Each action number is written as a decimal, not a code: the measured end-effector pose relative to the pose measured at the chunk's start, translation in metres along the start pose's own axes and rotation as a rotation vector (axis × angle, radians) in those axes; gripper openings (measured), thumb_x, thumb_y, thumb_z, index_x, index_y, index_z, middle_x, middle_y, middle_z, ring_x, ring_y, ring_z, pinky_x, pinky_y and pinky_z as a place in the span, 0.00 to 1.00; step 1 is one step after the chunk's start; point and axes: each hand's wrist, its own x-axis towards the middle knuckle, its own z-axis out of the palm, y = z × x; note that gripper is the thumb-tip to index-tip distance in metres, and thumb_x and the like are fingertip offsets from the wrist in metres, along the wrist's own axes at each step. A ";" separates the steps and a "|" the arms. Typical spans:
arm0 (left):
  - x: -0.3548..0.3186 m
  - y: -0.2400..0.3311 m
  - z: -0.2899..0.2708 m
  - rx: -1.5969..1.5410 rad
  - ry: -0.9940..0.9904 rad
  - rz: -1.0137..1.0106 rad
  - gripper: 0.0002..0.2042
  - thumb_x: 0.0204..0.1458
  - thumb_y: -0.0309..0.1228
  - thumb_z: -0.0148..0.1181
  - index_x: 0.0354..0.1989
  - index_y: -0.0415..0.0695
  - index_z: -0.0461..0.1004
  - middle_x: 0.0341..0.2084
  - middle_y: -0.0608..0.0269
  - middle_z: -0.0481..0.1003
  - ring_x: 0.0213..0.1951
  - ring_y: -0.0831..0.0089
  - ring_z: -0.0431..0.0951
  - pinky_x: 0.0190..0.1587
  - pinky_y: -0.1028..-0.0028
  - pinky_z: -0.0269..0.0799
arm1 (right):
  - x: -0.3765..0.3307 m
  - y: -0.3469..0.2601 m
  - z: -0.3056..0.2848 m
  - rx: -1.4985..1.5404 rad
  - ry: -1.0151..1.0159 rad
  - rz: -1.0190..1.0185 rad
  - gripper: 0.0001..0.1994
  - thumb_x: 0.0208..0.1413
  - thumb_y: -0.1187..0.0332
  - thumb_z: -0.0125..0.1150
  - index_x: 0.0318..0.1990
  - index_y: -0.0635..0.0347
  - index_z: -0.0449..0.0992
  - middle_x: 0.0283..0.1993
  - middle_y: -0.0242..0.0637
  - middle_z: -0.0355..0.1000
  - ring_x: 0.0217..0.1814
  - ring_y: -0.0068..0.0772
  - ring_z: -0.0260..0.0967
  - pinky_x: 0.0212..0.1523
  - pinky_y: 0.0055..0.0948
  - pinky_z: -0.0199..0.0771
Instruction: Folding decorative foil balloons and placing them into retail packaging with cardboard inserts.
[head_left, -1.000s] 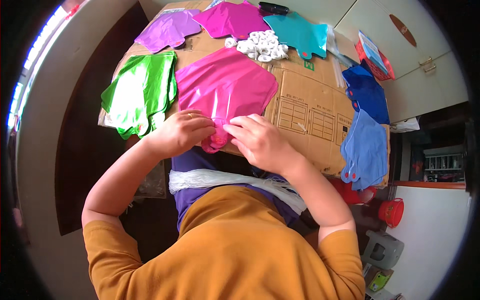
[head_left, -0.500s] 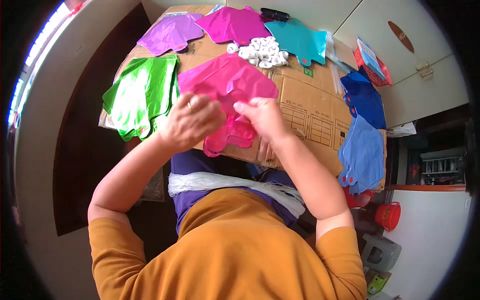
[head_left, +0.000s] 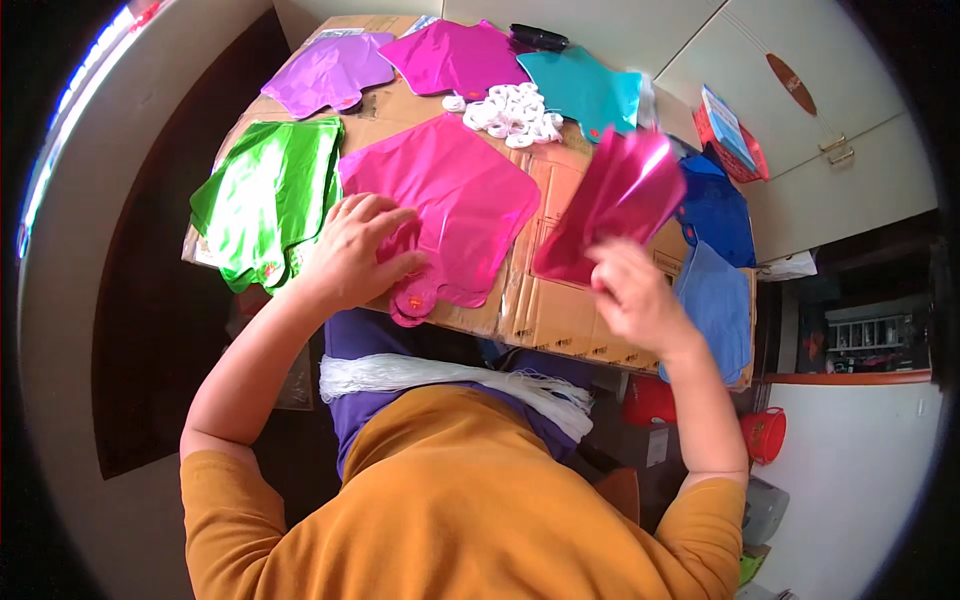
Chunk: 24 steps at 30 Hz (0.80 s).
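Note:
A stack of flat pink foil balloons (head_left: 455, 205) lies on the cardboard-covered table (head_left: 560, 300) in front of me. My left hand (head_left: 355, 250) rests flat on the near left corner of that stack, fingers spread. My right hand (head_left: 630, 290) holds one pink foil balloon (head_left: 610, 205) lifted off the stack and swung out to the right, above the cardboard; it is blurred by motion.
Other flat foil balloons lie around: green (head_left: 265, 200) at left, purple (head_left: 325, 70), magenta (head_left: 455, 55) and teal (head_left: 585, 90) at the back, blue ones (head_left: 715, 215) at right. A heap of white rings (head_left: 510, 110) sits behind the pink stack. White string (head_left: 440, 375) lies across my lap.
My right hand has peeled one pink balloon off the stack and carried it up and to the right. My left hand stayed pressing on the stack's near corner.

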 end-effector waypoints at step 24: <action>-0.099 -0.093 -0.071 0.262 -0.010 0.187 0.16 0.43 0.26 0.63 0.42 0.36 0.73 0.44 0.52 0.71 0.47 0.58 0.75 0.47 0.65 0.75 | 0.285 -0.111 0.171 0.595 -0.101 -0.392 0.07 0.54 0.68 0.57 0.37 0.57 0.79 0.38 0.40 0.75 0.42 0.42 0.72 0.45 0.37 0.72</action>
